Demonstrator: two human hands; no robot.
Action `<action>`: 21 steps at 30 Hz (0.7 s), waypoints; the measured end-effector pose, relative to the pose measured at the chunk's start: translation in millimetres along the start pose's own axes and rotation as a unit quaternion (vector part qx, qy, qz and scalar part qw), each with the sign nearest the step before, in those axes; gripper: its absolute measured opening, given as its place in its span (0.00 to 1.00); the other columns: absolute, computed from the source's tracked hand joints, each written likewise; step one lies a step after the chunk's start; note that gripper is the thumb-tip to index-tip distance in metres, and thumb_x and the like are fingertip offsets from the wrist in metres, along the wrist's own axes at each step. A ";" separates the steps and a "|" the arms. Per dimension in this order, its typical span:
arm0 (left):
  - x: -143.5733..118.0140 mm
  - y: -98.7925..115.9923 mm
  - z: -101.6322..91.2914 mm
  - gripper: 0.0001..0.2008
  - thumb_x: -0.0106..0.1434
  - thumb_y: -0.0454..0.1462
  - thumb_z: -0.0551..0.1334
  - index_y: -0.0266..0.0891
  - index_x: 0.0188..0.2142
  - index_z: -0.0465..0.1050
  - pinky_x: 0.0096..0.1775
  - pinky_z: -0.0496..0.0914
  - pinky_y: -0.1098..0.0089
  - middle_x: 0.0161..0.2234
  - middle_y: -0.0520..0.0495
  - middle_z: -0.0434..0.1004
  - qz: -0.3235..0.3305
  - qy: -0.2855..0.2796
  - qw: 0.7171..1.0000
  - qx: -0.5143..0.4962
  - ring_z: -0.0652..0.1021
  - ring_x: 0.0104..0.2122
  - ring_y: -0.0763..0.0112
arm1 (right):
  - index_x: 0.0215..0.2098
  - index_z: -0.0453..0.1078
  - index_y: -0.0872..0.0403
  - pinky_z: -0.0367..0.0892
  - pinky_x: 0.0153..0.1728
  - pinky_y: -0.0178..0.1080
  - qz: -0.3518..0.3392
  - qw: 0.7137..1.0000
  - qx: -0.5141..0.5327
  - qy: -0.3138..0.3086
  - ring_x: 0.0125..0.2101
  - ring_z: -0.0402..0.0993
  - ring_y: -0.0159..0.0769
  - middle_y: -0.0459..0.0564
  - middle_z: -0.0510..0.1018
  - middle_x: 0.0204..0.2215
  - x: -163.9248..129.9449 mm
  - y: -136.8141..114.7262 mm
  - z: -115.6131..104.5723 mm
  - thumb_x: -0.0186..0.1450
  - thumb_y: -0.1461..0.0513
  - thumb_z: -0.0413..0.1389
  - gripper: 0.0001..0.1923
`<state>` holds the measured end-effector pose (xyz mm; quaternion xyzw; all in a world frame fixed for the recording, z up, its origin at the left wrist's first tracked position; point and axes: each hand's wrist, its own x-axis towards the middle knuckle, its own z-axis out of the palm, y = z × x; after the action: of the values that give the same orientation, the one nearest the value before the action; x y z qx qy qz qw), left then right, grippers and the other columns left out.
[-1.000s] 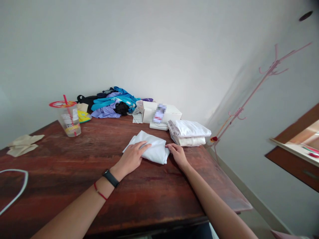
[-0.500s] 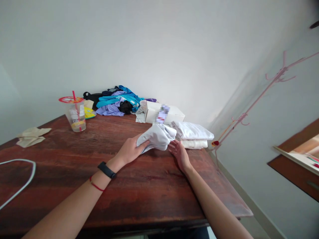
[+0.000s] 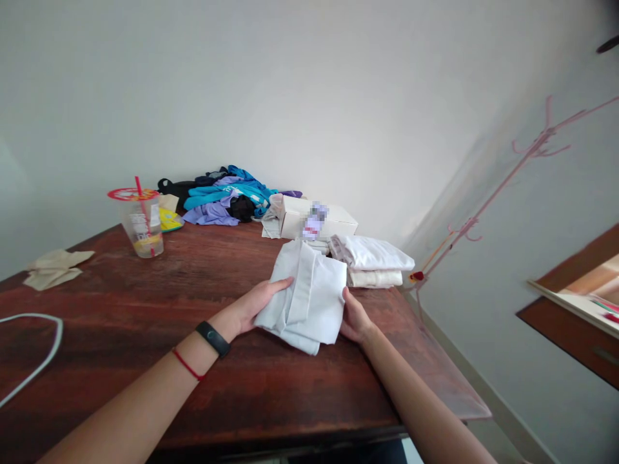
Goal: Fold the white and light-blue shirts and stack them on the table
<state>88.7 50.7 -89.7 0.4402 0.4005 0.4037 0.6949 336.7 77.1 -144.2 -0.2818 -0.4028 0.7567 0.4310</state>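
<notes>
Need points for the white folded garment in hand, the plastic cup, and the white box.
white folded garment point(image 3: 309, 296), head view, on the middle of its top panel.
plastic cup point(image 3: 142, 225), head view, on its clear side wall.
white box point(image 3: 294, 218), head view, on its front face left of the label.

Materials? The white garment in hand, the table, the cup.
Garment: thin matte woven cloth, probably cotton, shown by soft creases and folds. Table: dark reddish wood with a slight sheen and visible grain streaks. Cup: clear plastic, see-through wall, red lid and straw.
</notes>
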 end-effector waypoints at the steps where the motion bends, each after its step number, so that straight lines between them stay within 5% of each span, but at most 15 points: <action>1: 3.4 -5.1 -1.1 0.31 0.61 0.48 0.68 0.35 0.60 0.69 0.56 0.73 0.53 0.56 0.32 0.77 0.054 0.053 0.995 0.063 0.78 0.55 0.47 | 0.51 0.74 0.53 0.61 0.63 0.53 0.015 1.000 0.003 0.004 0.55 0.75 0.51 0.55 0.83 0.48 0.0 -0.2 0.6 0.54 0.44 0.68 0.33; 3: 10.0 -14.7 -4.8 0.39 0.60 0.42 0.69 0.37 0.67 0.58 0.63 0.64 0.50 0.65 0.32 0.66 0.198 0.163 0.942 0.215 0.69 0.63 0.48 | 0.49 0.74 0.55 0.62 0.62 0.52 0.040 0.999 0.004 0.009 0.54 0.76 0.51 0.56 0.84 0.46 -0.4 -1.5 4.1 0.55 0.49 0.69 0.29; 5: 15.1 -22.4 -9.1 0.42 0.62 0.39 0.66 0.37 0.71 0.50 0.67 0.55 0.49 0.70 0.32 0.55 0.313 0.201 0.860 0.349 0.59 0.69 0.50 | 0.49 0.74 0.57 0.64 0.61 0.51 0.050 0.999 0.010 0.016 0.52 0.77 0.51 0.58 0.84 0.45 -0.9 -3.2 9.4 0.57 0.53 0.67 0.26; 7: 17.6 -27.6 -11.7 0.37 0.67 0.38 0.61 0.39 0.72 0.50 0.68 0.52 0.46 0.73 0.35 0.47 0.359 0.170 0.802 0.447 0.52 0.71 0.51 | 0.51 0.74 0.59 0.65 0.60 0.50 0.050 0.998 0.025 0.021 0.51 0.78 0.50 0.58 0.84 0.45 -1.4 -4.9 14.7 0.58 0.54 0.66 0.26; 10: 16.4 -31.0 -9.2 0.34 0.69 0.32 0.55 0.43 0.72 0.50 0.68 0.52 0.43 0.74 0.40 0.42 0.370 0.111 0.751 0.536 0.48 0.72 0.49 | 0.52 0.73 0.59 0.66 0.60 0.50 0.060 0.997 0.046 0.003 0.50 0.79 0.49 0.58 0.83 0.46 -1.5 -6.6 19.8 0.59 0.56 0.65 0.26; 16: 8.1 -27.3 6.2 0.38 0.66 0.25 0.50 0.45 0.73 0.48 0.69 0.50 0.42 0.74 0.45 0.45 0.359 0.086 0.718 0.589 0.46 0.72 0.49 | 0.53 0.73 0.60 0.66 0.60 0.49 0.064 0.994 0.076 -0.039 0.50 0.79 0.48 0.58 0.83 0.46 -1.0 -6.2 21.3 0.59 0.57 0.65 0.26; 21: 2.2 -10.2 7.8 0.30 0.71 0.30 0.49 0.44 0.71 0.55 0.70 0.53 0.54 0.71 0.45 0.54 0.439 0.187 0.737 0.479 0.58 0.70 0.59 | 0.52 0.73 0.60 0.66 0.60 0.50 0.053 0.993 0.102 -0.027 0.50 0.79 0.48 0.57 0.84 0.45 -2.5 -8.8 24.3 0.59 0.58 0.64 0.24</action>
<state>98.7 47.6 -97.3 0.7573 0.4250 0.4935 0.0489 322.8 68.7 -123.9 -0.2368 -0.3198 0.8227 0.4060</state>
